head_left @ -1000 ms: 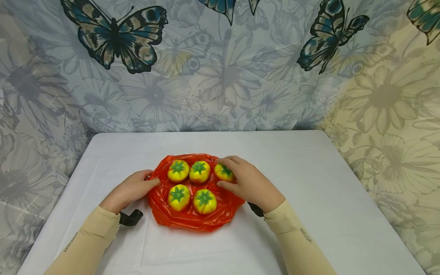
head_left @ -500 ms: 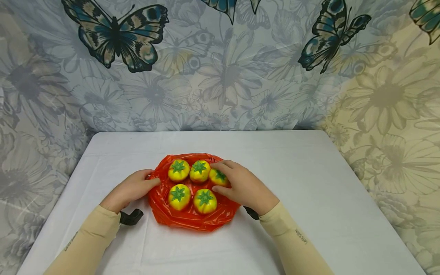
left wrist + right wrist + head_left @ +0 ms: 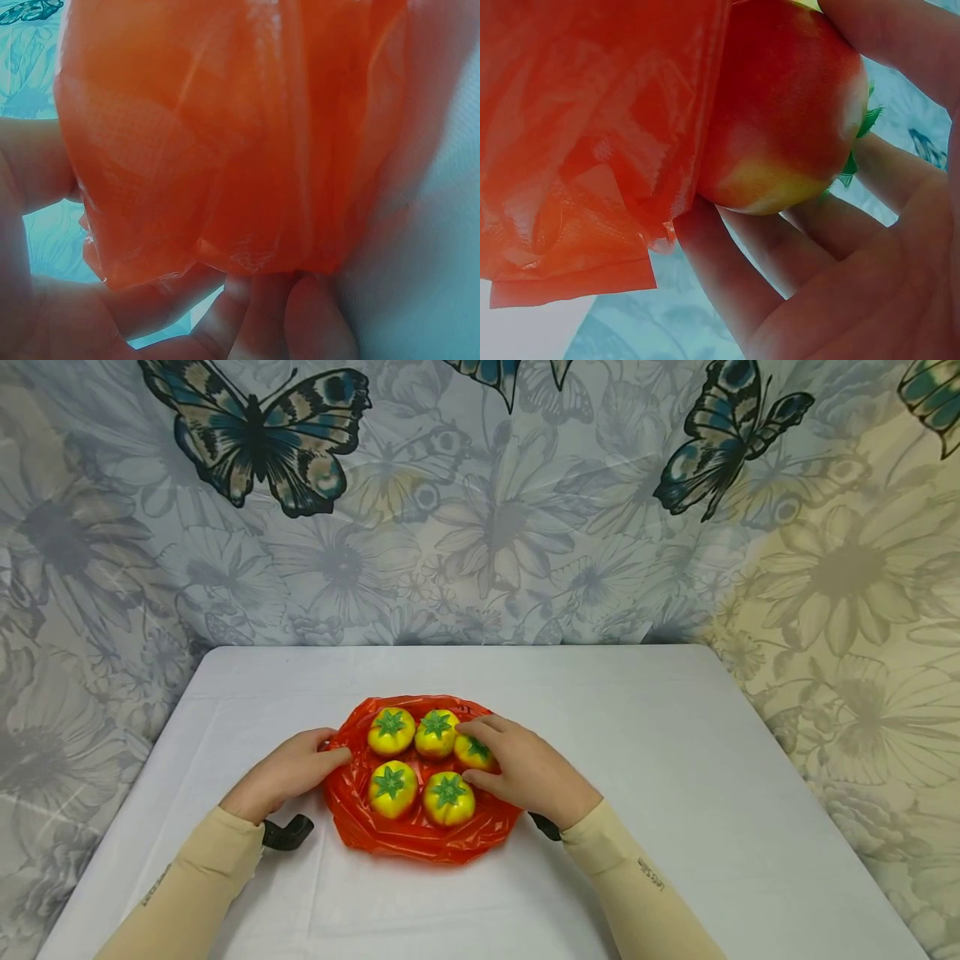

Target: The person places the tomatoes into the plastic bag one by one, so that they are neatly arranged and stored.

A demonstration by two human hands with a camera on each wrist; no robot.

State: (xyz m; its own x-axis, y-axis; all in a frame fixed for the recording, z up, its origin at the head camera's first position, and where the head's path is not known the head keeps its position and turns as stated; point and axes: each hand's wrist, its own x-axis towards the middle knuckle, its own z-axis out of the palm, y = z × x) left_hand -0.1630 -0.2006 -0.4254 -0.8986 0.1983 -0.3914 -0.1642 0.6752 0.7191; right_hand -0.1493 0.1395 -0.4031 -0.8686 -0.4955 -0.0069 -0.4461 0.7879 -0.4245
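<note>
A red plastic bag (image 3: 352,822) lies spread with its mouth up on the table. Inside it sit several yellow tomatoes with green star-shaped tops, among them a front-left tomato (image 3: 393,789) and a back-left tomato (image 3: 391,732). My left hand (image 3: 288,772) grips the bag's left edge, thumb over the rim; in the left wrist view its fingers (image 3: 259,319) show at the bag's lower edge. With my right hand (image 3: 528,772) I hold the back-right tomato (image 3: 476,752), fingers and thumb round it. In the right wrist view this tomato (image 3: 787,112) looks red and yellow below, partly behind the bag.
Beneath the bag is a white-covered table (image 3: 675,860). A butterfly-and-flower patterned cloth (image 3: 495,527) stands behind the table's back edge. A black wrist mount (image 3: 288,833) sticks out by the left sleeve, and another black mount (image 3: 544,827) by the right.
My right hand has moved left with the tomato, bringing it close to the back-middle one. The left hand has stayed at the bag's edge.
</note>
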